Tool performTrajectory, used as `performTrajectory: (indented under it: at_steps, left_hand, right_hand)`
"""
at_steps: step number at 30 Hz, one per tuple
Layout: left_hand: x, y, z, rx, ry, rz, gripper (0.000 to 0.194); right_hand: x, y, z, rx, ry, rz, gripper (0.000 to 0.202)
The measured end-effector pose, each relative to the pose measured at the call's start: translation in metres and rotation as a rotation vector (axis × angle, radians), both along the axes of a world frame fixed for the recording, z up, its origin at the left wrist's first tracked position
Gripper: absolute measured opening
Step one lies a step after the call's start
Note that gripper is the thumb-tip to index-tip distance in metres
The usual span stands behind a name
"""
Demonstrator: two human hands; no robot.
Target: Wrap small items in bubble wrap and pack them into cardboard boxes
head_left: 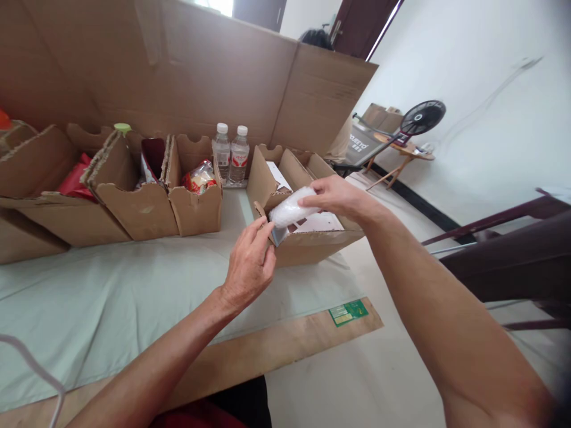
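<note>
A white bubble-wrapped roll is in my right hand, with the fingers closed over its right end. The roll lies tilted over the front of a cardboard box with dividers, at the right end of the table. White flat pieces show inside that box, below the roll. My left hand is at the box's front left corner, fingertips by the cardboard edge and close to the roll's left end. Its fingers are bent around the corner; part of the grip is hidden.
Two water bottles stand left of the box. Further left are cardboard bins, one holding snack packs, another a red packet. A tall cardboard panel rises behind. A fan and a small table are beyond, right.
</note>
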State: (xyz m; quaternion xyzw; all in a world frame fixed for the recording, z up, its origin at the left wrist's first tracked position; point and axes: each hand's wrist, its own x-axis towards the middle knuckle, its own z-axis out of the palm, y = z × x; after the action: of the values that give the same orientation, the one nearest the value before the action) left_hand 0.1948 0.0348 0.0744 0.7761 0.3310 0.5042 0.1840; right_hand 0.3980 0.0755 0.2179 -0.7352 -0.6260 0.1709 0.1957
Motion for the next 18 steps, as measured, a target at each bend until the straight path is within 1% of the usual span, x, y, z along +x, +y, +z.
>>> performTrajectory:
  at_steps: [2, 3, 5, 6, 7, 9, 12, 15, 18]
  left_hand:
    - [0.001, 0.001, -0.001, -0.001, -0.008, -0.001, 0.045]
    - [0.001, 0.001, -0.001, 0.004, -0.011, 0.000, 0.045]
    - [0.002, 0.002, -0.001, 0.017, -0.022, -0.005, 0.046]
    - [0.002, 0.003, 0.000, 0.020, -0.028, -0.008, 0.047]
    - [0.002, 0.004, 0.000, 0.018, -0.033, -0.011, 0.048]
    - [0.002, 0.005, 0.001, 0.005, -0.038, -0.019, 0.050]
    - [0.002, 0.006, -0.001, -0.003, -0.050, -0.047, 0.052]
    - [0.006, 0.004, -0.008, -0.017, -0.100, -0.078, 0.066]
    - [0.012, -0.001, -0.017, -0.093, -0.160, -0.069, 0.081]
  right_hand:
    - [-0.018, 0.002, -0.004, -0.111, -0.307, 0.018, 0.017]
    - [-0.030, 0.003, -0.007, -0.114, -0.437, 0.035, 0.019]
    - [-0.053, 0.003, -0.013, -0.126, -0.616, 0.088, 0.025]
    - [-0.062, 0.003, -0.016, -0.141, -0.661, 0.115, 0.028]
    - [-0.068, 0.003, -0.019, -0.160, -0.680, 0.139, 0.030]
    - [-0.070, 0.004, -0.023, -0.210, -0.669, 0.178, 0.031]
    - [-0.059, 0.005, -0.025, -0.253, -0.633, 0.232, 0.032]
    - [-0.051, 0.006, -0.029, -0.264, -0.644, 0.233, 0.026]
    - [-0.051, 0.007, -0.032, -0.255, -0.627, 0.206, 0.023]
